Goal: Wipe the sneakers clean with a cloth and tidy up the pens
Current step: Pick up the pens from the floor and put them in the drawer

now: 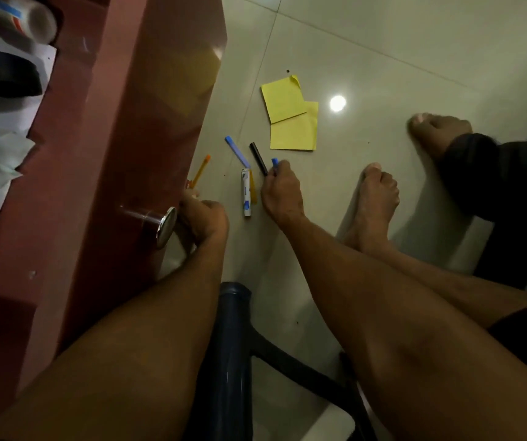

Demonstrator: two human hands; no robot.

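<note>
Several pens lie on the pale tiled floor. My right hand (279,192) reaches down and pinches a blue-tipped pen (275,162), right beside a black pen (258,158). A blue pen (236,151) and a white marker (246,197) with a yellow pen (252,190) lie just to its left. My left hand (203,218) is curled round an orange pen (200,171) next to the red cabinet; what else it holds is hidden. No sneakers or cloth for them show in view.
Two yellow sticky notes (291,119) lie beyond the pens. A red cabinet (122,138) with a metal knob (165,226) stands at the left, with tape rolls and papers on top. My bare feet (375,198) rest at the right; a dark chair leg (230,345) stands between my arms.
</note>
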